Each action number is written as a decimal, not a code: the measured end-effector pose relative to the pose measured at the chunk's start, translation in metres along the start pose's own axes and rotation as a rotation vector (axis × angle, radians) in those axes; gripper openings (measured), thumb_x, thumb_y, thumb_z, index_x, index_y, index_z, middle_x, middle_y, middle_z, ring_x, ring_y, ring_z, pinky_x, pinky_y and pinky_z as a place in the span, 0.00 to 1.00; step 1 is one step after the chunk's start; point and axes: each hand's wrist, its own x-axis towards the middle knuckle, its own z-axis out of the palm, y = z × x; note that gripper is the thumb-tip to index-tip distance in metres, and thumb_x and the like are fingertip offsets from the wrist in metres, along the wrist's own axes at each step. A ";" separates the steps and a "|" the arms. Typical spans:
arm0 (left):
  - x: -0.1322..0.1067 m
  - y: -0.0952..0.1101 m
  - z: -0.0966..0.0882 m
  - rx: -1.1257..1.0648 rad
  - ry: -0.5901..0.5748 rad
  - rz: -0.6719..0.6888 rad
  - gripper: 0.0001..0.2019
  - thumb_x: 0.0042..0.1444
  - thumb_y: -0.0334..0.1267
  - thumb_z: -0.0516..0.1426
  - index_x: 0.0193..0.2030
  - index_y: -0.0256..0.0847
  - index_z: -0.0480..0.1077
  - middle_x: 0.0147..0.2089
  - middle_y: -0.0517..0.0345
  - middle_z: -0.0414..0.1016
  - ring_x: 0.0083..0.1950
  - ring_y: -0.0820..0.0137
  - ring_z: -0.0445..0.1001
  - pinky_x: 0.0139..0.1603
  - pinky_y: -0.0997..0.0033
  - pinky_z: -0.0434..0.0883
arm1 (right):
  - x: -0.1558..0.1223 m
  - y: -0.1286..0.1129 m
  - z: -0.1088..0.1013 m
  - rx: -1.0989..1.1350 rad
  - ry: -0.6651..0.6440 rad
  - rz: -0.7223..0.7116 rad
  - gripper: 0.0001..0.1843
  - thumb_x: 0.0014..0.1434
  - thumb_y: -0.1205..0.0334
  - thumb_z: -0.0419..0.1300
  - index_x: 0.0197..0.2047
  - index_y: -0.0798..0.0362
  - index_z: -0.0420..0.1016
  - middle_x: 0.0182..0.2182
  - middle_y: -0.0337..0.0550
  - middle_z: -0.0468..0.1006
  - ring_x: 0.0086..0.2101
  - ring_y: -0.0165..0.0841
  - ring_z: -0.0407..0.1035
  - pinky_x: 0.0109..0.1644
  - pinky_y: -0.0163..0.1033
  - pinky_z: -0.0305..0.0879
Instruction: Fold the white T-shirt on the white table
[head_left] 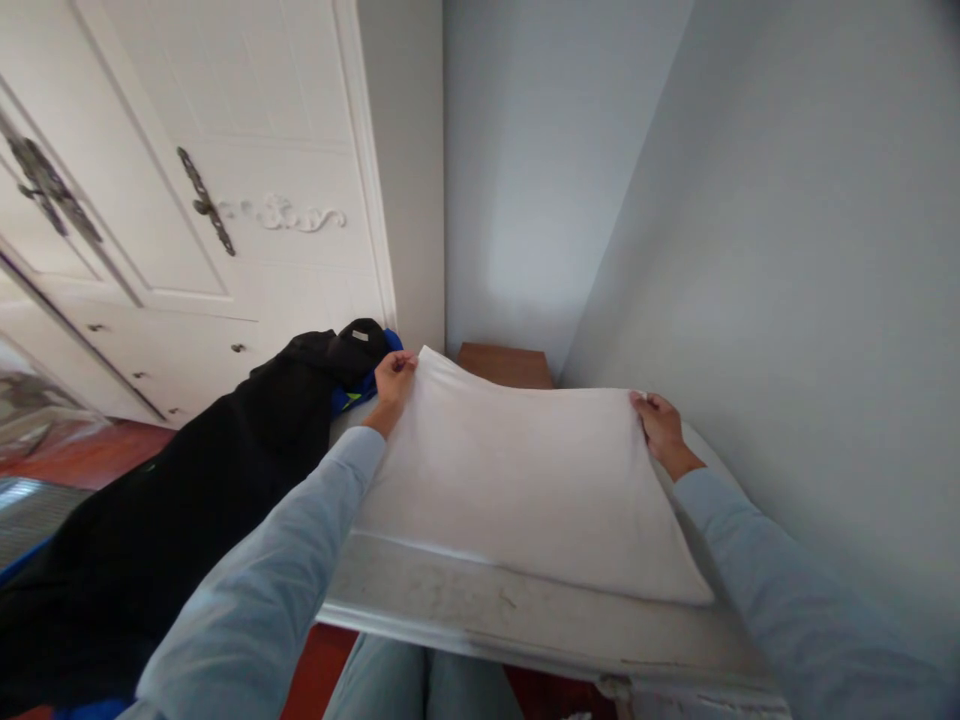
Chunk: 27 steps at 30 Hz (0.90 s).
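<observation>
A plain white cloth (517,480) is stretched out over a white table (465,590) in front of me. My left hand (395,378) pinches its far left corner between thumb and fingers. At the far right corner, my right hand (658,422) grips the cloth in the same way. The far edge is held up and sags a little between the two hands, while the near edge lies on the tabletop. Whether the cloth is a single layer or folded, I cannot tell.
Black clothing (202,470) with some blue beneath it lies to the left of the table. Behind stands a white wardrobe (300,120) with dark metal handles. A brown wooden piece (506,365) sits in the corner beyond the cloth. The grey wall (810,250) rises close on the right.
</observation>
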 end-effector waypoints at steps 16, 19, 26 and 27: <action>-0.070 0.004 -0.033 0.466 -0.493 0.385 0.24 0.65 0.45 0.55 0.63 0.34 0.68 0.67 0.40 0.67 0.69 0.57 0.64 0.70 0.60 0.59 | -0.042 -0.031 0.001 -0.518 -0.232 -0.350 0.24 0.59 0.46 0.56 0.51 0.54 0.74 0.53 0.58 0.77 0.53 0.47 0.73 0.59 0.56 0.67; -0.099 0.005 -0.038 0.649 -0.688 0.631 0.30 0.68 0.52 0.49 0.68 0.31 0.62 0.73 0.36 0.57 0.74 0.54 0.55 0.72 0.56 0.55 | -0.092 -0.039 0.017 -0.595 -0.491 -0.572 0.29 0.65 0.43 0.52 0.60 0.52 0.71 0.60 0.56 0.72 0.60 0.47 0.67 0.66 0.58 0.62; -0.115 -0.011 -0.047 0.834 -0.735 0.641 0.33 0.71 0.53 0.42 0.71 0.28 0.58 0.74 0.33 0.54 0.76 0.54 0.51 0.74 0.53 0.52 | -0.110 -0.017 0.007 -0.932 -0.697 -0.649 0.38 0.69 0.39 0.43 0.67 0.58 0.67 0.68 0.59 0.62 0.68 0.49 0.56 0.72 0.58 0.52; -0.114 -0.013 -0.048 0.839 -0.736 0.643 0.32 0.71 0.52 0.42 0.71 0.28 0.57 0.74 0.34 0.54 0.76 0.54 0.51 0.74 0.53 0.52 | -0.105 -0.013 -0.002 -0.954 -0.697 -0.610 0.39 0.69 0.38 0.41 0.68 0.58 0.66 0.68 0.59 0.61 0.68 0.48 0.55 0.72 0.57 0.52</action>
